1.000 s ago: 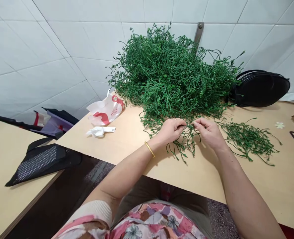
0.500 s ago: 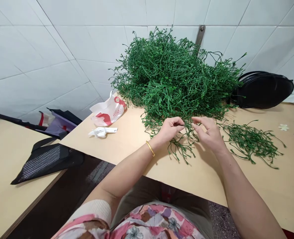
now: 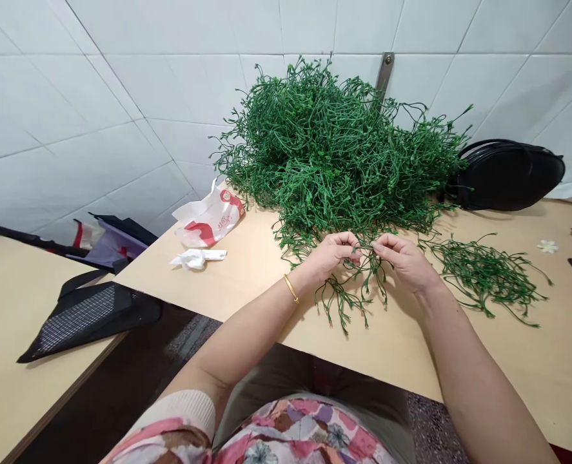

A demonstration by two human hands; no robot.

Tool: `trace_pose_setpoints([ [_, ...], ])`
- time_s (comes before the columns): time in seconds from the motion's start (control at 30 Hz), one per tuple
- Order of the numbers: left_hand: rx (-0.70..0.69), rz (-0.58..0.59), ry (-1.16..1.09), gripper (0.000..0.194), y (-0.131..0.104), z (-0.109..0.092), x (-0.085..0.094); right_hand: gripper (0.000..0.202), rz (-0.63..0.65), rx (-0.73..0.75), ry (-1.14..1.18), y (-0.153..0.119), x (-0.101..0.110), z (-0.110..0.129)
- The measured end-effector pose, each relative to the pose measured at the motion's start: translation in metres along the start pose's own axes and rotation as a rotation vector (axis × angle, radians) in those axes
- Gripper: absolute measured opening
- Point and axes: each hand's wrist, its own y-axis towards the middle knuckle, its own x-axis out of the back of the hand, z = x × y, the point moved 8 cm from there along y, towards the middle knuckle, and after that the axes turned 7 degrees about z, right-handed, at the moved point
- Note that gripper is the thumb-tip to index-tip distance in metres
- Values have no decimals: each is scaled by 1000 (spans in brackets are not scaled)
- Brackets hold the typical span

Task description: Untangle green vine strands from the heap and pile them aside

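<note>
Between my hands are thin green artificial stems (image 3: 344, 303) with small budded tips, hanging down over the table. My left hand (image 3: 335, 254) is closed on some of them, thumb against curled fingers. Close by on the right, my right hand (image 3: 404, 259) pinches green stems between thumb and forefinger. A big tangled heap of the same stems (image 3: 334, 148) rises just behind both hands, against the wall. To the right of my right hand lies a smaller loose pile of stems (image 3: 491, 270).
On the pale wooden table (image 3: 251, 290), a red and white wrapper (image 3: 208, 219) and a crumpled white tissue (image 3: 196, 258) lie at left. A black bag (image 3: 511, 175) stands at the back right, near a white flower piece (image 3: 547, 246). A black mesh bag (image 3: 85, 319) rests on the left table.
My right hand's thumb and forefinger have closed in a pinch on stems. The stems under my hands have shifted slightly left and lower.
</note>
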Motion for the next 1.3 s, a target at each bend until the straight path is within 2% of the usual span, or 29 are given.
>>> trace_pose_setpoints([
  [0.1,29,-16,3,16,1,3,0,34,-37,-4,-6,0,2,-1],
  [0.27,98,-203,2,17,-2,11,7,29,-88,5,-98,-1,3,-2],
  [0.43,86,-296,-6,21,-5,9,12,26,-103,38,-265,-1,2,4],
  [0.63,-48,-219,81,22,-4,-4,8,23,-168,52,-301,-1,7,4],
  [0.8,-112,-186,311,21,-4,-9,3,20,-352,194,-468,-10,14,27],
  [0.87,-125,-176,356,20,-4,-9,2,22,-267,226,-467,-8,5,30],
  [0.93,-144,-159,409,20,-5,-11,-1,21,-127,191,-464,-5,-6,26],
  [1.0,-160,-136,447,19,-5,-14,-2,23,-72,145,-460,-4,-9,21],
  [1.17,-119,-84,424,29,-3,-13,2,25,-242,118,-378,-6,11,16],
  [1.3,-49,-76,433,5,1,-6,6,26,-326,130,-316,-6,23,14],
])
